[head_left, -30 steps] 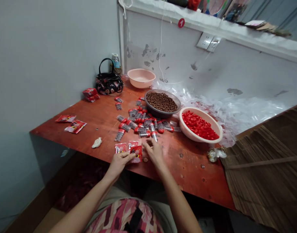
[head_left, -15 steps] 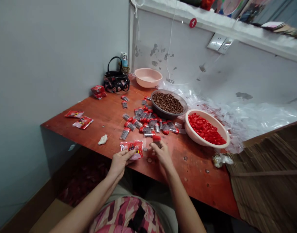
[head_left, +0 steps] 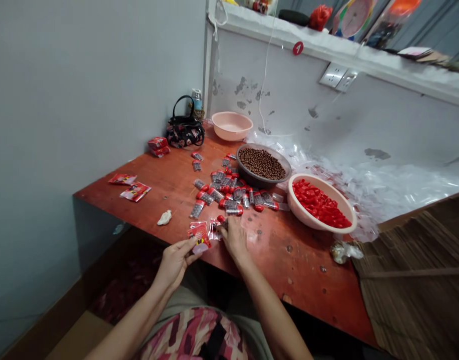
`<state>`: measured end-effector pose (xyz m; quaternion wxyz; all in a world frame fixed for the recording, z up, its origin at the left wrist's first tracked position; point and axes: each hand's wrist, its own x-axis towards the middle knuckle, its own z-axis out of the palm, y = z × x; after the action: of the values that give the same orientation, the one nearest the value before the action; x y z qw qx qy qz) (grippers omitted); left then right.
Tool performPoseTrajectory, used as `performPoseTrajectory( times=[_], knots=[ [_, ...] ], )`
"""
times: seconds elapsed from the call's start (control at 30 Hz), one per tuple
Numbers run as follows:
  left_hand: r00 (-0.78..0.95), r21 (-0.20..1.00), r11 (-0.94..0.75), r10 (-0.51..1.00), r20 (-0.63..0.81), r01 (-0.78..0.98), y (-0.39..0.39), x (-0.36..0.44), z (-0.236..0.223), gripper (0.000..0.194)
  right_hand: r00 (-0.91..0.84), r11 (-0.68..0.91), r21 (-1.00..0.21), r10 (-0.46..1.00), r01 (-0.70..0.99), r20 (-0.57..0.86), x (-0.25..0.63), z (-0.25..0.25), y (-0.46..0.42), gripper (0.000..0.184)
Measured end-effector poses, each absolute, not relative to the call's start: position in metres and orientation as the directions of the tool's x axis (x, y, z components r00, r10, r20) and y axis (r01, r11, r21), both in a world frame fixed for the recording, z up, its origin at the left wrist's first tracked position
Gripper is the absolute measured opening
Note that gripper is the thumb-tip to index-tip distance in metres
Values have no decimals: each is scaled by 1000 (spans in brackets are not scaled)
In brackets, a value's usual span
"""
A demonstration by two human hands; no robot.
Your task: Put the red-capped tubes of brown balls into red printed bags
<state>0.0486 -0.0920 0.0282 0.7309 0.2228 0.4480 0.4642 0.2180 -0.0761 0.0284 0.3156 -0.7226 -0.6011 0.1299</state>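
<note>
My left hand [head_left: 176, 257] pinches a small red printed packet [head_left: 199, 239] by its lower left edge, above the table's front edge. My right hand [head_left: 235, 239] is beside the packet's right side, its fingers closed round a small clear container with a red cap [head_left: 221, 219], mostly hidden by the fingers. Shiny clear and red film [head_left: 214, 230] shows between the two hands; I cannot tell whether the container is inside it. Just beyond lies a loose pile of red-capped containers filled with dark balls [head_left: 216, 194].
A grey bowl of brown balls [head_left: 242, 170], a pink basin of red caps [head_left: 297, 207] and an unfilled pink basin [head_left: 232, 125] stand behind. Clear plastic pieces [head_left: 402, 180] heap along the wall. Red packets [head_left: 135, 191], white lump [head_left: 164, 217] and handbag [head_left: 185, 132] lie left; cardboard [head_left: 420, 270] right.
My right hand has moved left and down with the red-capped container, up to the packet. The packet in my left hand has turned and shifted slightly left. The camera view has tilted a little.
</note>
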Motion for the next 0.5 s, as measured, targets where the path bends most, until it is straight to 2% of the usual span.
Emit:
performPoseTrajectory(
  times=[0.1,0.2,0.27,0.33,0.5],
  knots=[
    [158,749,468,879,-450,-469,-88,52,27,22,263,-2,-763,939,647,221,222,35,-91,19],
    [146,725,468,875,-462,-506,-82,59,25,22,182,-73,-947,983,314,-16,219,35,-118,28],
    [145,704,464,874,-465,-538,-80,65,24,21,95,-175,-972,982,157,-162,211,31,-138,32],
    [147,690,460,874,-464,-558,-78,70,22,20,72,-213,-969,976,124,-205,201,25,-154,31],
    [155,667,472,865,-478,-576,-79,79,21,19,96,-181,-971,981,154,-167,180,16,-173,27]
  ],
)
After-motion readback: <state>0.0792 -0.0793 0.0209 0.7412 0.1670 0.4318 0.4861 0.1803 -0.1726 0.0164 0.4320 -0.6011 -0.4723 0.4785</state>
